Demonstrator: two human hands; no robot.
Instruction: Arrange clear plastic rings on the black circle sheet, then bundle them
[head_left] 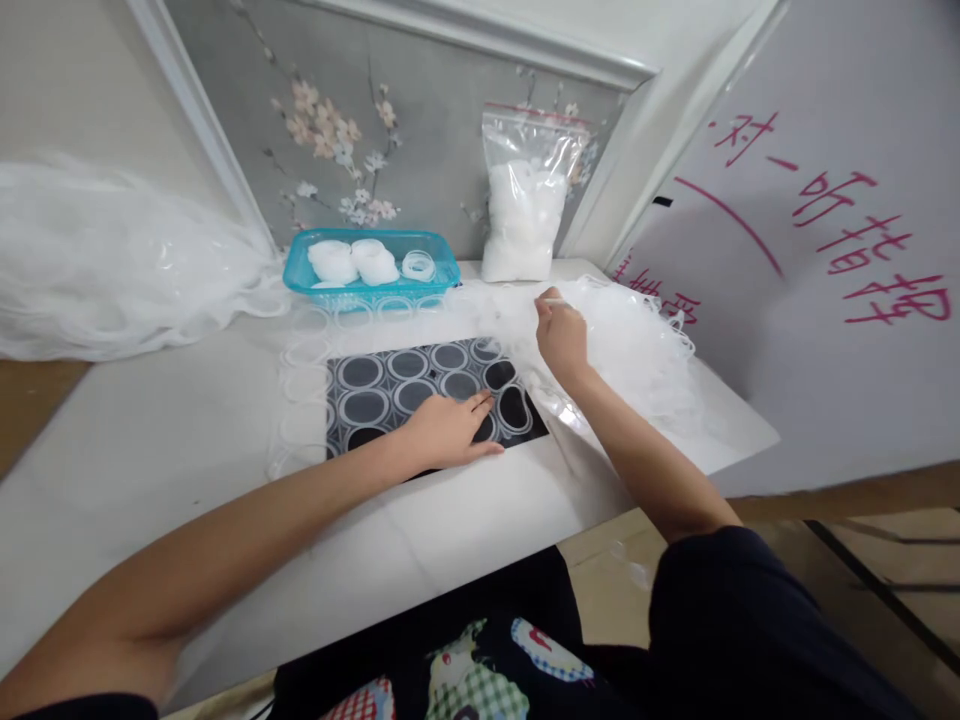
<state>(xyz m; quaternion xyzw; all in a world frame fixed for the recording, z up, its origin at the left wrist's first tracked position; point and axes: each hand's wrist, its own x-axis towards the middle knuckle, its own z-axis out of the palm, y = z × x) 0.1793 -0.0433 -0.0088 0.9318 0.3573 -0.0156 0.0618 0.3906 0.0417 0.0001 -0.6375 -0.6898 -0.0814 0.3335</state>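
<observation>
Pale translucent rings [388, 384] in rows, frame centre, on a flat black mat [535, 428].
Left hand [446, 432] lies spread over them, hiding some; right hand [564, 342] pinches a thin white piece [553, 300] by a glossy tangled heap [637, 350]. Behind: blue plastic tray [296, 270], clear zip bag [525, 215].

Floral panel [439, 150] and whiteboard [825, 370] suggest a workroom (homely).
</observation>
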